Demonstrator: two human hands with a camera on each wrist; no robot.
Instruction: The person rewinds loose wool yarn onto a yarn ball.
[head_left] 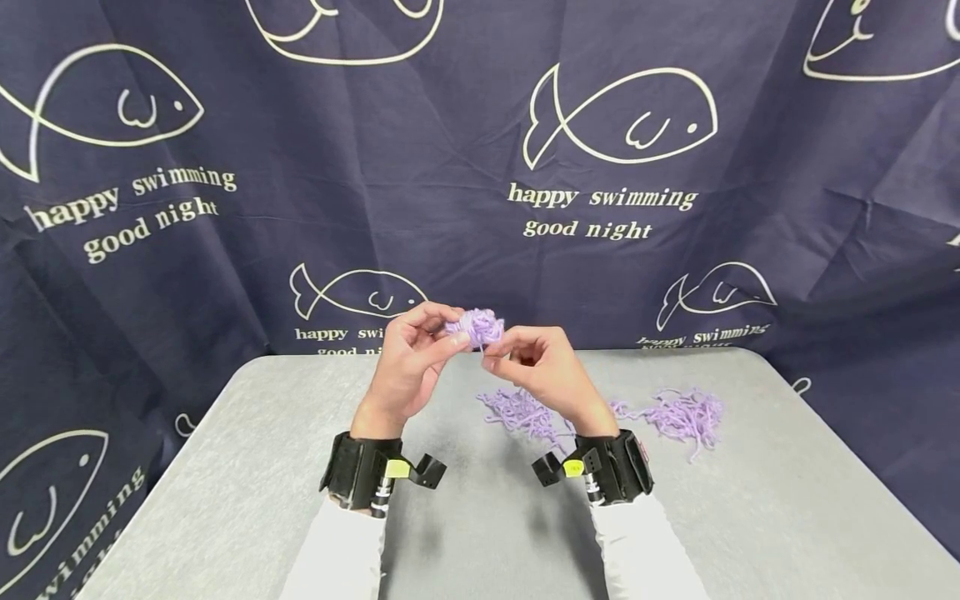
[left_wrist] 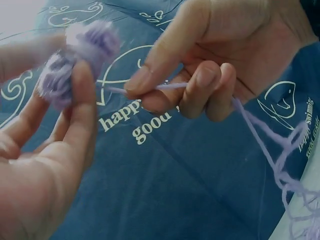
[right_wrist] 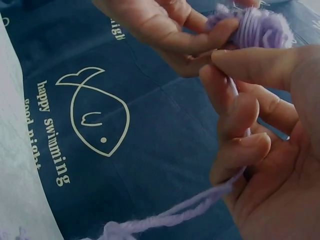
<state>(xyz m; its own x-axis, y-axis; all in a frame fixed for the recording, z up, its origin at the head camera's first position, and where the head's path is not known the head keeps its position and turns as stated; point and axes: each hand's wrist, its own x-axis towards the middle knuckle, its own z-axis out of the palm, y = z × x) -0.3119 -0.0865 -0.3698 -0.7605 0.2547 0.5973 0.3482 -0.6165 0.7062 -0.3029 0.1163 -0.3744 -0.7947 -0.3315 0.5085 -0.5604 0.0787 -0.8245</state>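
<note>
A small ball of lilac yarn is held above the grey table; my left hand pinches it between thumb and fingertips. In the left wrist view the yarn ball sits at my fingertips. My right hand pinches the yarn strand just right of the ball, its fingers curled round it. From that hand the strand trails down toward a loose yarn heap on the table.
A second tangle of lilac yarn lies on the table to the right. A dark blue fish-print cloth hangs behind the table and down its sides. Black wrist mounts sit on both forearms.
</note>
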